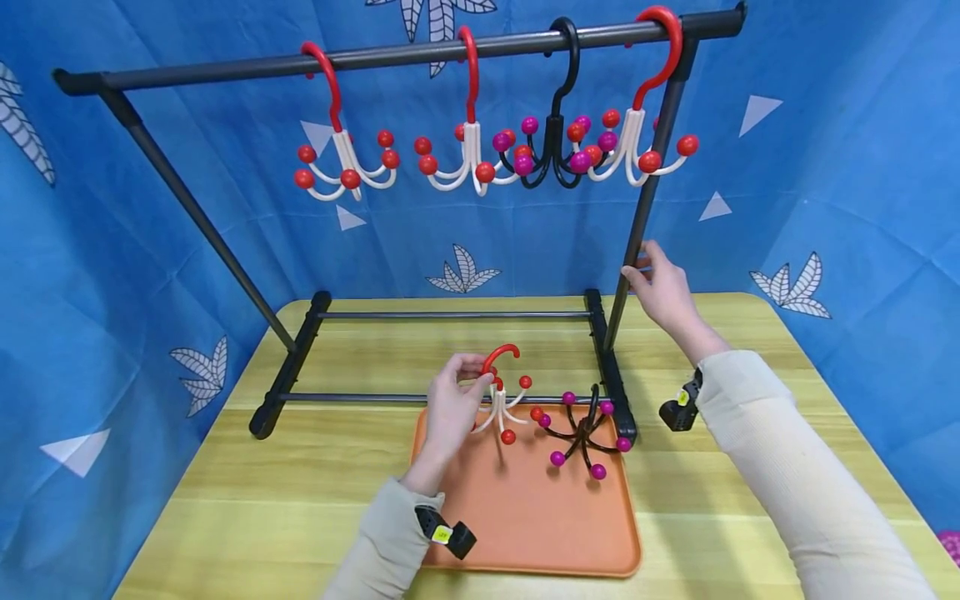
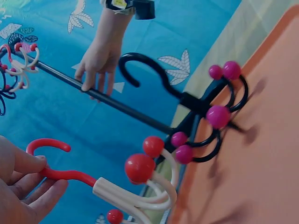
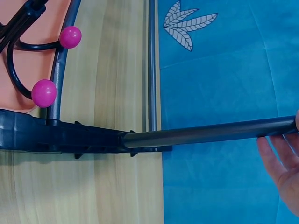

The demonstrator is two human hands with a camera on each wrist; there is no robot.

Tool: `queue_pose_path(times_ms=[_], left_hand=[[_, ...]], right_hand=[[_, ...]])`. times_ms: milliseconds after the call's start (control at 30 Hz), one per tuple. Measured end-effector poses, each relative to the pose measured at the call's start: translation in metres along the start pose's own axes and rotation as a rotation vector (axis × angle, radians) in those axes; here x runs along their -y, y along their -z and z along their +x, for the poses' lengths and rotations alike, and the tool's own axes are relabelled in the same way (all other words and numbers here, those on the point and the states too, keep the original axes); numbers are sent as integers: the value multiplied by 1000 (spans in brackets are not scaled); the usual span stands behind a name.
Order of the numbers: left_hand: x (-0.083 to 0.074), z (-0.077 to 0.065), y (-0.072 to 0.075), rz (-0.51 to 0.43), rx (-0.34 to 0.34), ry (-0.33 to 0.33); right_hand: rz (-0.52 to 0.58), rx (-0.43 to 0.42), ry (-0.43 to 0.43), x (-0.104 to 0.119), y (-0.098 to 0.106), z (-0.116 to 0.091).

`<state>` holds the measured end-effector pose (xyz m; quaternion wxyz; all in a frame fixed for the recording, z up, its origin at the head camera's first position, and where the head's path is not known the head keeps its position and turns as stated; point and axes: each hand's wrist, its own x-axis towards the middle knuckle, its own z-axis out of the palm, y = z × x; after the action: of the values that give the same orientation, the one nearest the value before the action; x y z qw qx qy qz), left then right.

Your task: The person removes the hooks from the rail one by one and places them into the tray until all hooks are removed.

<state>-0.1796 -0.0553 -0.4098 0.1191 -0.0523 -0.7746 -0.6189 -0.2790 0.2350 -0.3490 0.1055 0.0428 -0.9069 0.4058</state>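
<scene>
My left hand pinches the red hook of a white multi-arm hanger with red ball tips, holding it upright over the orange tray. In the left wrist view, thumb and fingers meet on the red hook. Beside it, a black hanger with magenta balls stands on its arms in the tray, hook up. My right hand grips the right post of a dark garment rack, thumb on one side and fingers round the other. Only part of that hand shows in the right wrist view.
From the rack's top bar hang three white hangers with red hooks, the leftmost hanger apart from the others, and one black hanger. The rack's feet and lower bars stand on the wooden table. Behind is a blue cloth.
</scene>
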Motion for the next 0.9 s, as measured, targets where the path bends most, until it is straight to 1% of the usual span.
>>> queue_pose_path(times_ms=[133, 267, 300, 367, 433, 500, 633, 767, 867, 900], left_hand=[[9, -5, -7, -22, 27, 45], [-6, -16, -11, -47, 55, 78], [-4, -18, -13, -51, 60, 93], [-1, -21, -16, -48, 63, 100], [12, -23, -21, -50, 65, 110], [24, -24, -25, -43, 64, 113], [27, -29, -26, -19, 67, 84], [30, -30, -26, -28, 76, 60], [33, -29, -24, -58, 108, 57], [33, -29, -23, -51, 123, 56]], right_hand=[[0, 1, 4, 0, -1, 0], [0, 1, -1, 0, -1, 1], [1, 1, -4, -1, -1, 0], [2, 1, -10, 0, -1, 0], [0, 1, -7, 1, -1, 0], [-3, 2, 1, 2, -1, 1], [-6, -5, 4, 2, -1, 1], [-2, -12, 0, 1, -1, 1], [-1, -6, -6, 1, 0, 0], [0, -3, -10, 1, 0, 0]])
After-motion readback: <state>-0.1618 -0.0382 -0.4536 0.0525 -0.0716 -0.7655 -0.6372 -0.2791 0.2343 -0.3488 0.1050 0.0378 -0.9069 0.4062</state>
